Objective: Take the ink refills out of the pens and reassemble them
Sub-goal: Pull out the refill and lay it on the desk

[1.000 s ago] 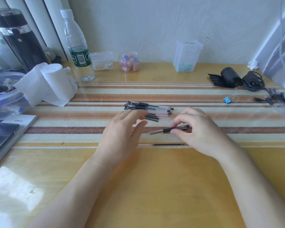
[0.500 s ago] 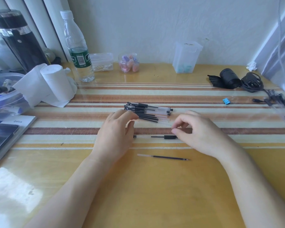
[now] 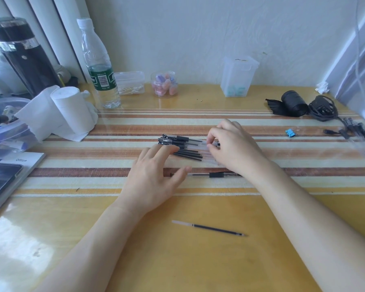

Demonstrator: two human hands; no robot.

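Observation:
A pile of several black-and-clear pens (image 3: 182, 147) lies on the striped cloth at mid table. My right hand (image 3: 233, 147) is over the pile's right end, its fingertips pinched around the clear barrel of one pen. My left hand (image 3: 154, 175) rests flat with spread fingers, its fingertips touching the pile's left part and holding nothing. One clear pen barrel with a black grip (image 3: 216, 175) lies alone just in front of the pile, between my hands. A loose ink refill (image 3: 209, 228) lies nearer to me on the yellow tabletop.
At the left stand a toilet paper roll (image 3: 72, 110), a water bottle (image 3: 100, 66), a black flask (image 3: 21, 55) and a plastic tub (image 3: 6, 127). Small clear containers (image 3: 238, 75) line the wall. Black cables (image 3: 322, 107), a blue clip (image 3: 290, 132) and more pens (image 3: 358, 131) lie at the right.
My right hand set the emptied pen barrel down on the cloth and moved up to the pile. The refill now lies nearer me. My left hand stayed by the pile.

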